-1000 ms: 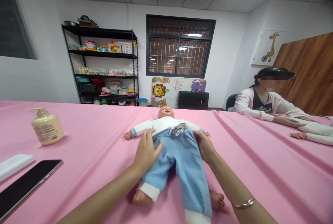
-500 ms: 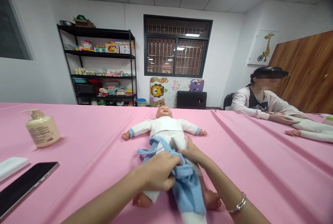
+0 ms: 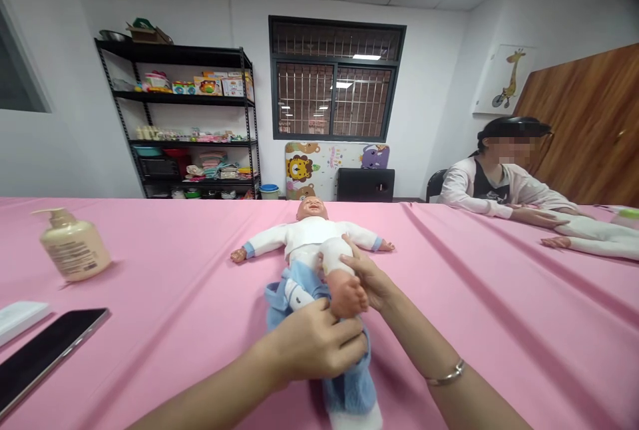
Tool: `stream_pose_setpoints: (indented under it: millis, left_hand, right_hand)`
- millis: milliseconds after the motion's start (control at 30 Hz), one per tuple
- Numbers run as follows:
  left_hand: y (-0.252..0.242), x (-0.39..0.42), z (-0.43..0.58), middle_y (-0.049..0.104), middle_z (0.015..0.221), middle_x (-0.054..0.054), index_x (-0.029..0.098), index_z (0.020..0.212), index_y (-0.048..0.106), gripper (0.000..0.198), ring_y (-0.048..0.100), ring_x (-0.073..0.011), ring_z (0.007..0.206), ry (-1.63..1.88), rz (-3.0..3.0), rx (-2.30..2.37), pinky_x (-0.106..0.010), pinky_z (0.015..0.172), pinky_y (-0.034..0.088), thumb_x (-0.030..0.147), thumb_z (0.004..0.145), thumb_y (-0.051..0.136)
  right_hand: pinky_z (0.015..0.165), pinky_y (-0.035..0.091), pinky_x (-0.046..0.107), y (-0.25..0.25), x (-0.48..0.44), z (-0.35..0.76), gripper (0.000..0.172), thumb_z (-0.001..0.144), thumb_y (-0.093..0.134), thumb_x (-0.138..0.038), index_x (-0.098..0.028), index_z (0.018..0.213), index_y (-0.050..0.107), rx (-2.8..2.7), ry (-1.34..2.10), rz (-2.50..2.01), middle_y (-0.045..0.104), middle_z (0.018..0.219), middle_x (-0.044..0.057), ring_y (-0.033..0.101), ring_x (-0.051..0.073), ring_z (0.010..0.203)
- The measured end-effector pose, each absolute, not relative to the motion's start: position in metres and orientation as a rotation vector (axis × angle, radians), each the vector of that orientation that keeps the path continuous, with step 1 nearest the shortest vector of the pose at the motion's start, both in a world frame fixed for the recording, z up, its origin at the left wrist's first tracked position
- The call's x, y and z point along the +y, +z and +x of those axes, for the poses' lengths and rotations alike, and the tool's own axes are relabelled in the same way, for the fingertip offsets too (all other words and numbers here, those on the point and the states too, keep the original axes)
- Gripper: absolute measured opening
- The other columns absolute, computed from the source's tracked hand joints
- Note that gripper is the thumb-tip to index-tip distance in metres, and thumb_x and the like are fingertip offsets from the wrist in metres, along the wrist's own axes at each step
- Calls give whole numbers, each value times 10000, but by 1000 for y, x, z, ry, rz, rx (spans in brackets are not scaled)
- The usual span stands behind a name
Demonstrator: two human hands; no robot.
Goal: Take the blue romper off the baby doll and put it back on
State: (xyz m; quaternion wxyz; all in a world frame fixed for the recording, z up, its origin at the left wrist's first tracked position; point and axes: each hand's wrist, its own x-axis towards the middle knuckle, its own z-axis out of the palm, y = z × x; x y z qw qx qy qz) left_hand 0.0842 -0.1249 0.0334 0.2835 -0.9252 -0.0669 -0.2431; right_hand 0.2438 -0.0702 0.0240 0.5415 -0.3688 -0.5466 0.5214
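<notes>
left hand [image 3: 322,342] seemingly grips blue trousers [image 3: 351,391]; right hand [image 3: 370,278] holds doll leg [image 3: 339,269]

On the worktop [image 3: 174,263]: doll [image 3: 309,235] at centre, head toward the far edge, trousers [image 3: 351,391] at its legs; pump bottle [image 3: 74,250] at left, phone [image 3: 50,355] nearer the front edge; second doll [image 3: 594,227] at right, beside a seated person [image 3: 462,184]. Behind the worktop: shelf unit [image 3: 172,54] at left, window [image 3: 334,97] at centre, picture [image 3: 505,78] at right.
</notes>
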Motion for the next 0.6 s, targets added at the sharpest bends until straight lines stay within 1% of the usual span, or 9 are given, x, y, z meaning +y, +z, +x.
stream_pose_setpoints:
  millis: [100,133,200,267,333,400,467,533,600]
  left_hand:
    - [40,-132,83,570,716,-2,150,805,551,118,470,-118,551,-877,-2397,-168,-279,500,331,67,820,468]
    - [41,-132,82,581,734,-4,151,833,558,136,486,-118,568,-967,-2387,-213,-275,505,336,57,816,461]
    - [43,-128,79,594,790,-3,170,899,563,218,525,-121,627,-1144,-2446,-392,-257,525,358,25,790,442]
    - [43,-118,76,590,838,4,203,930,564,283,549,-125,683,-1258,-2578,-697,-237,558,386,17,751,448]
    - [43,-105,73,581,868,9,222,920,566,281,557,-137,728,-1250,-2681,-1025,-232,600,406,39,728,475]
    - [43,-89,73,580,895,9,225,893,561,223,557,-158,804,-1207,-2703,-1238,-242,658,415,80,738,493]
    - [41,-69,75,581,922,2,223,891,551,199,551,-172,850,-1158,-2680,-1353,-253,689,412,99,753,476]
    - [38,-48,80,583,944,-9,219,909,544,229,551,-182,866,-1092,-2638,-1426,-260,685,405,89,746,452]
    - [36,-28,85,590,942,-16,216,900,548,258,556,-189,857,-1021,-2597,-1491,-265,665,396,67,724,433]
  right_hand:
    - [749,528,251,21,-69,234,1005,649,699,-262,-265,1411,44,-1094,1413,-808,518,1198,63,589,150,940]
    - [776,518,264,21,-69,234,1066,603,730,-223,-290,1408,34,-1078,1434,-797,470,1253,61,568,166,987]
    - [815,498,303,19,-68,234,1087,559,748,-182,-324,1402,77,-1156,1428,-827,438,1280,54,549,193,1012]
    - [856,467,362,18,-67,235,999,588,731,-210,-335,1391,150,-1241,1437,-892,499,1207,48,563,202,969]
    - [926,412,401,16,-65,236,805,680,674,-336,-322,1367,253,-1282,1491,-894,533,1166,44,555,203,988]
    - [1005,343,380,15,-63,237,616,774,536,-520,-292,1321,365,-1300,1587,-802,496,1233,42,495,194,1099]
    - [1031,316,340,13,-62,240,593,796,434,-619,-257,1266,449,-1350,1670,-706,451,1290,40,427,186,1181]
    - [998,351,340,10,-60,245,588,755,546,-573,-238,1232,479,-1456,1689,-699,485,1255,51,434,202,1172]
    - [935,398,348,5,-56,252,545,711,649,-460,-220,1182,517,-1555,1617,-765,555,1153,52,498,214,1084]
